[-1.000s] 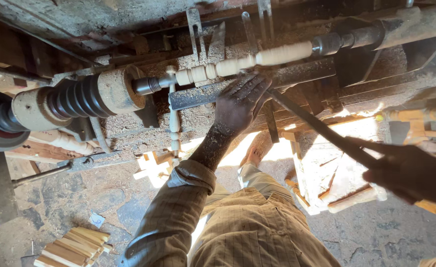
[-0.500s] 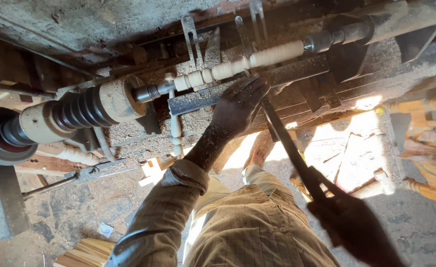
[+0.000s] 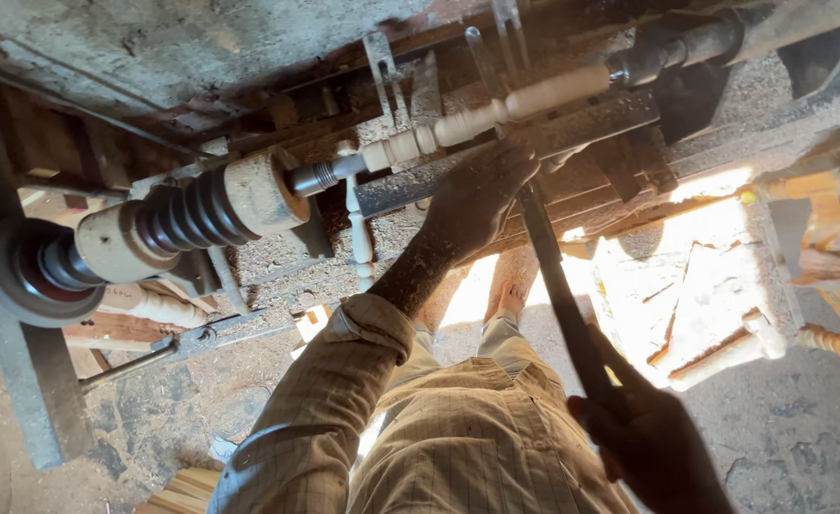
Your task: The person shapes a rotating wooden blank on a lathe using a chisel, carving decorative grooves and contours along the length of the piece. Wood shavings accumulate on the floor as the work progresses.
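The cutting tip of the long dark chisel (image 3: 558, 286) is hidden under the left hand (image 3: 477, 195), so where steel meets wood cannot be made out. That hand lies palm-down over the blade, fingers curled around it and pressing it onto the dark metal tool rest (image 3: 496, 162) just near of the pale turned spindle (image 3: 496, 109). The right hand (image 3: 653, 443) is in deep shadow at the near right, closed around the chisel's handle end; its fingers are hard to tell apart and its lower part is cut off by the frame edge.

The spindle runs from centre to far right between a threaded drive centre (image 3: 320, 176) and a dark tailstock (image 3: 672, 57), partly beaded on its left half. To the left sits a wooden stepped pulley (image 3: 168, 224) with dark grooves, ending in a round wheel (image 3: 25, 271). Sawdust covers the lathe bed (image 3: 287, 257). A finished small spindle (image 3: 358, 228) stands just near of the tool rest. Glare washes out the floor (image 3: 687, 276) at right, where turned wooden pieces (image 3: 839, 343) lie. The person's checked sleeve (image 3: 325, 409) fills the near centre.
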{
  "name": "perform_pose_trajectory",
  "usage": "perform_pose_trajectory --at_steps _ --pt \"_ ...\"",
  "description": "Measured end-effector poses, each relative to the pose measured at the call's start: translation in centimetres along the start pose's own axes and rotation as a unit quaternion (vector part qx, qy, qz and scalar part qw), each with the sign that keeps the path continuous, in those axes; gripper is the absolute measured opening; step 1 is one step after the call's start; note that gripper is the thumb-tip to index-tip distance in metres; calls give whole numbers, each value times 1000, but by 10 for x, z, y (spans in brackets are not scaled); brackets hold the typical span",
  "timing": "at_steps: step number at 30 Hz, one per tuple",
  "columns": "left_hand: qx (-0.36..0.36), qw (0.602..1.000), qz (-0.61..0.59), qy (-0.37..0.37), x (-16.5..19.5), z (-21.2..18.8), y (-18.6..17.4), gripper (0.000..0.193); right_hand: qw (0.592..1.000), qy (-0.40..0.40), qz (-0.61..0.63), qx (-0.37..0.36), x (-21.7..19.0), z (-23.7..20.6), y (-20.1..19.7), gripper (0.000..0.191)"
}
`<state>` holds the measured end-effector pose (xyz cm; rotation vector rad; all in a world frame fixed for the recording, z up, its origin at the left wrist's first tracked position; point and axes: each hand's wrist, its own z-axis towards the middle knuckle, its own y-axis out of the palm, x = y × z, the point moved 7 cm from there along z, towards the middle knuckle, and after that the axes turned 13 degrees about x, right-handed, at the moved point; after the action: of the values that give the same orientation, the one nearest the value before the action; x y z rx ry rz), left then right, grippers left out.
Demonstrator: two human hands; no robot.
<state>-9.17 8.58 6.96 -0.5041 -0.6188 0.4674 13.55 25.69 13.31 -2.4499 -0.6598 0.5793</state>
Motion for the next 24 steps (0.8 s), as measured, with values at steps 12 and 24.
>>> perform_pose_trajectory --at_steps 12,24 --pt "28 997 45 -54 -2 -8 -4 33 984 -105 -139 -45 18 82 -88 82" --pt "48 983 123 -126 0 -9 -1 37 959 -139 -210 -131 -24 159 -153 85"
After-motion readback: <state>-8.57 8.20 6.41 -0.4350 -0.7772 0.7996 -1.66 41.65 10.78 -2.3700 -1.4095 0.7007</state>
